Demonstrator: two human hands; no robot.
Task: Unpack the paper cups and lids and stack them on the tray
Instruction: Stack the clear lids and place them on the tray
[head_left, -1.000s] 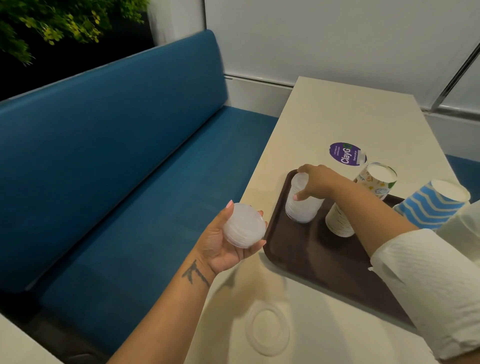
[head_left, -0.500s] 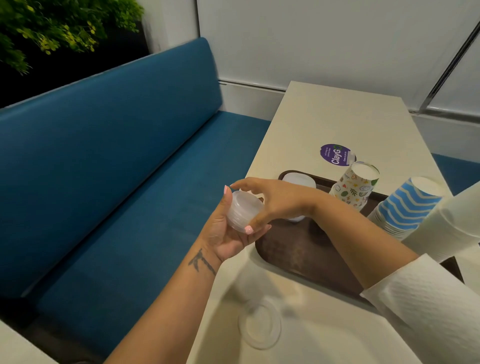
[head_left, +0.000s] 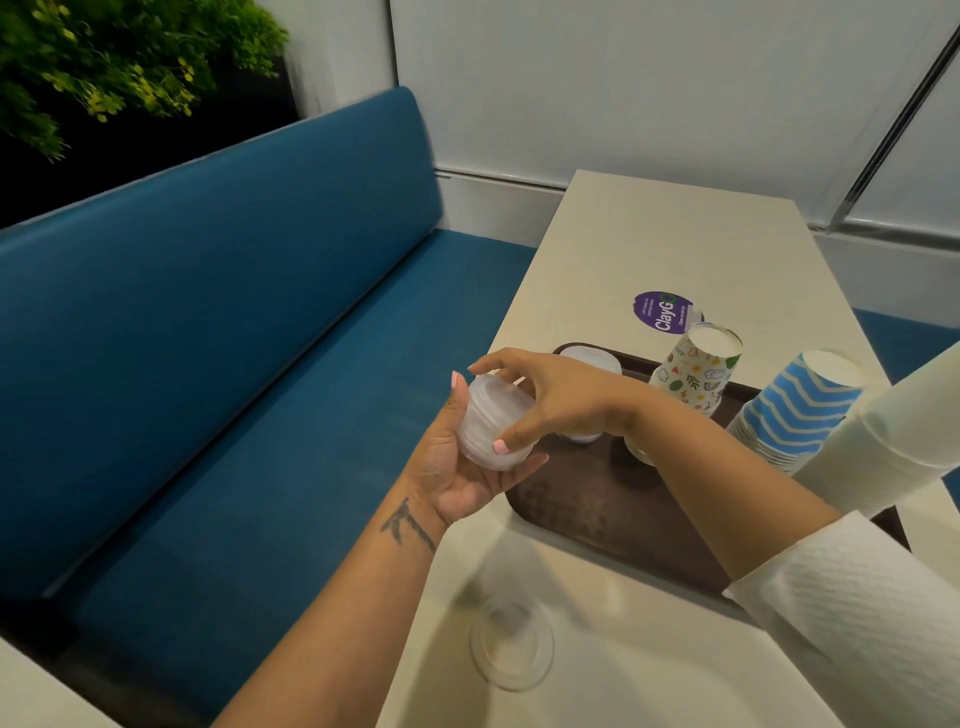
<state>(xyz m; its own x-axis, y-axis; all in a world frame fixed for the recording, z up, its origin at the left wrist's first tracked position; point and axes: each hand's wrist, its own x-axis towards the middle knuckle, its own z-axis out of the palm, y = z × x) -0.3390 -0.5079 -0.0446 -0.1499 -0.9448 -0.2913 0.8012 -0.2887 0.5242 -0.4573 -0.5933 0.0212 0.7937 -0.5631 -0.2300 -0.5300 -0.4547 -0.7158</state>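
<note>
At the left edge of the cream rectangular table (head_left: 670, 244), over the gap to the blue padded bench (head_left: 218, 338):

- My left hand (head_left: 457, 467): cupped palm-up, holding a short stack of translucent plastic lids (head_left: 493, 423) from below and behind.
- My right hand (head_left: 550, 400): reaches across, thumb and fingers curled round the near end of that same stack, apparently taking some lids off it or the whole lot.
- Dark brown plastic tray (head_left: 597, 514): lies on the table just beside my hands.
- On the tray, far corner: a second stack of translucent lids (head_left: 589, 358), partly hidden behind my right wrist.
- On the tray, further right: a stack of upturned paper cups with coloured doodle prints (head_left: 693, 371), leaning; then a stack of upturned blue-and-white wave-striped paper cups (head_left: 795, 410), also leaning.
- Right edge: a stack of plain white paper cups (head_left: 893, 441), tilted; whether it stands on the tray I cannot tell.
- On the table, near me: one single clear lid (head_left: 511, 644), lying flat, apart from the tray.
- On the table beyond the tray: a round purple sticker (head_left: 662, 310).

Progress, as I judge it: cups look largely placed, and one lid stack is down. Left: the lids in my hands and the loose lid on the table. No packaging is in view.
</note>
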